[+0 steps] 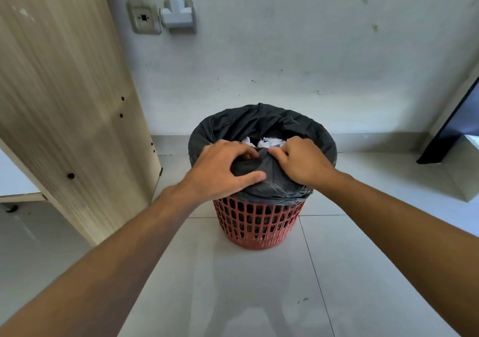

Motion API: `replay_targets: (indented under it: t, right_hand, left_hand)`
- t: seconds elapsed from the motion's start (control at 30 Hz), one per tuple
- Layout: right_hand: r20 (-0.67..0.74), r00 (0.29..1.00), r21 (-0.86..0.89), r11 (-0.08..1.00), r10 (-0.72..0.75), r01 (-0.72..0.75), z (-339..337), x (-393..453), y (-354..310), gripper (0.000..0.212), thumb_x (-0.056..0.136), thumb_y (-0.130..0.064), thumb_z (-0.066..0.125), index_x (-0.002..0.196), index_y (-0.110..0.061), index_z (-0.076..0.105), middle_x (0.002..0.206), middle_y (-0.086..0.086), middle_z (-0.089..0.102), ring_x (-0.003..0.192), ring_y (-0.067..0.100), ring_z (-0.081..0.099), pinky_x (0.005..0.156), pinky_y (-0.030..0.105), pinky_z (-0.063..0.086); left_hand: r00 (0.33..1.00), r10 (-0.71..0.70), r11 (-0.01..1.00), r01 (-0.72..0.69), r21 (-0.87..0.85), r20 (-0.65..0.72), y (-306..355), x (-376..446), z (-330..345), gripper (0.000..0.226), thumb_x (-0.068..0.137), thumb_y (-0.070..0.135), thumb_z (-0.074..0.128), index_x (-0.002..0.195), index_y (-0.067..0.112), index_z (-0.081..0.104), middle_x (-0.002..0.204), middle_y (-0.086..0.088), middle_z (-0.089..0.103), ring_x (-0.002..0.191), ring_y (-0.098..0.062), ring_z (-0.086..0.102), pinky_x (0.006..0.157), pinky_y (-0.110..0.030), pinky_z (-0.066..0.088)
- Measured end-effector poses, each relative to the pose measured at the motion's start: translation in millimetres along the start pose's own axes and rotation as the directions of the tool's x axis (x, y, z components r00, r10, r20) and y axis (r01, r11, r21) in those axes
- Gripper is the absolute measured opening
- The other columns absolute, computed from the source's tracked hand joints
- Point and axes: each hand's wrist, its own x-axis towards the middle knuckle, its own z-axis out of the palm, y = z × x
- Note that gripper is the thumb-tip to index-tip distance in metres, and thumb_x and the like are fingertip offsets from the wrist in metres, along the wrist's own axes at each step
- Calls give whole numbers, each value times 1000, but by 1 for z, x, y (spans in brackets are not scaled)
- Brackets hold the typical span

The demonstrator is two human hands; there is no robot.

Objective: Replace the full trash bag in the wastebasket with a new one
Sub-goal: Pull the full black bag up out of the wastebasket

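A red lattice wastebasket stands on the pale tiled floor, near the foot of a white wall and just to the right of a light wooden panel. A black trash bag lines the basket, its edge folded outward over the rim all the way round, and crumpled white paper shows inside it close to the top. Both of the person's bare forearms reach in from the bottom corners to the near side of the rim. The left hand is closed on a gathered fold of the black plastic, with its thumb pressed along the outside of the bag and its fingers curled over the top into the opening. The right hand sits just beside it, its fingertips pinching the same bunched part of the bag's edge, so the two hands nearly touch above the rim. On the wall above the basket there is a beige socket plate with a grey plug adapter next to it. At the far right a dark-edged panel leans toward the corner.
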Motion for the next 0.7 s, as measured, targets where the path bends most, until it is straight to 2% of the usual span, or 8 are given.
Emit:
replay_targets:
  t: [0.07, 0.17, 0.27, 0.37, 0.43, 0.5, 0.63, 0.7]
  right_hand:
    - [1, 999, 97, 994, -39, 39, -5, -4, -3, 57, 101, -45, 43, 56, -11, 37, 52, 8, 41, 50, 22, 41, 53, 33, 30]
    - [11, 975, 154, 964, -222, 218, -23, -19, 5, 57, 99, -55, 36, 62, -11, 37, 57, 2, 38, 51, 16, 35, 55, 31, 29]
    - [59, 923, 18, 925, -380, 379, -28, -36, 28, 45, 98, -53, 38, 65, -25, 53, 56, -9, 50, 52, 9, 46, 53, 25, 35]
    - [-16, 904, -104, 900, -428, 424, -16, -39, 40, 44, 100, -47, 37, 61, -28, 44, 53, -9, 46, 52, 10, 46, 54, 27, 34]
    - [-92, 917, -135, 918, -387, 374, -10, -32, 34, 49, 101, -42, 43, 55, -25, 39, 48, -6, 42, 46, 12, 43, 50, 22, 26]
    - [-108, 949, -128, 950, -297, 283, -9, -22, 22, 53, 100, -40, 47, 54, -15, 46, 46, -1, 44, 45, 15, 42, 48, 22, 25]
    - [14, 1000, -125, 992, 9, -7, -4, -3, 2, 55, 101, -38, 47, 55, -6, 47, 51, 9, 47, 52, 26, 47, 47, 31, 28]
    - [30, 999, -55, 998, 38, -36, -4, -2, -4, 55, 101, -40, 46, 54, -11, 40, 51, 7, 43, 51, 24, 43, 49, 32, 28]
  left_hand:
    - [999, -18, 1000, 17, -12, -32, -9, -2, 2, 38, 76, 65, 57, 99, 37, 67, 98, 22, 64, 105, -10, 55, 99, -47, 41]
    - [993, -71, 997, 73, 14, -90, -18, -2, 0, 5, 84, 42, 67, 86, 37, 67, 91, 22, 62, 106, -12, 53, 101, -48, 38]
    - [978, -154, 977, 172, 126, -143, -21, -2, -8, 6, 87, 39, 67, 90, 34, 67, 99, 18, 61, 116, -15, 46, 99, -42, 32]
    - [955, -207, 946, 251, 205, -214, -23, -5, -11, 12, 90, 39, 63, 99, 32, 66, 115, 11, 59, 122, -17, 40, 97, -39, 30]
    - [954, -193, 942, 245, 227, -232, -21, -5, -9, 18, 91, 43, 59, 104, 31, 64, 118, 8, 56, 122, -17, 39, 95, -38, 29]
    - [964, -162, 954, 208, 216, -210, -16, -5, -7, 32, 90, 56, 51, 106, 31, 64, 118, 9, 56, 122, -16, 40, 96, -38, 28]
    - [996, -29, 979, 45, 201, -83, -10, -8, -1, 66, 77, 79, 35, 112, 30, 62, 120, 12, 57, 123, -11, 38, 100, -38, 22]
    - [997, -4, 980, 18, 198, -73, -14, -10, 2, 72, 71, 83, 34, 114, 32, 61, 121, 14, 57, 124, -9, 37, 100, -35, 20]
